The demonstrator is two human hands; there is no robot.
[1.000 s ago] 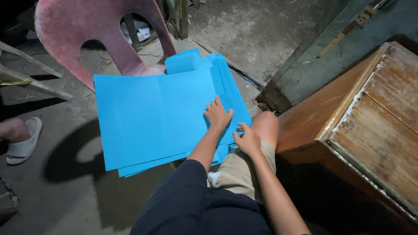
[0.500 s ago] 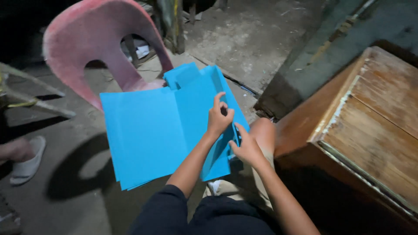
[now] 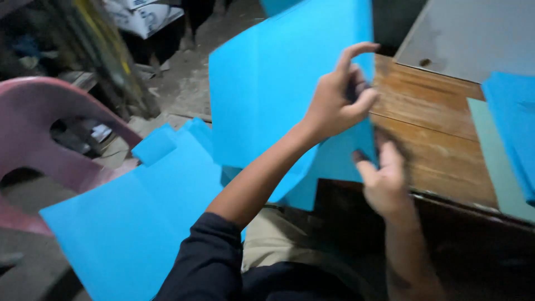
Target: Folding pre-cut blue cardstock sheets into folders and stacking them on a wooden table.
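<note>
**Blue sheet lifted off the stack, halfway to the desk**

We note the left hand (image 3: 334,103) pinching the right edge of a large bright-blue folded paper sheet (image 3: 278,89), fingers closed on it, held up in the air. The right hand (image 3: 384,178) grips the sheet's lower right corner; it is blurred, so we cannot tell how firmly. The sheet hangs tilted between the stack and the worn brown wooden desk (image 3: 429,128). Below, a stack of matching blue sheets (image 3: 134,223) rests across our lap, beside a faded pink plastic chair (image 3: 39,122). More blue paper (image 3: 512,122) already lies on the desk at right. Our judgement: one sheet mid-transfer, a good many left.
</note>
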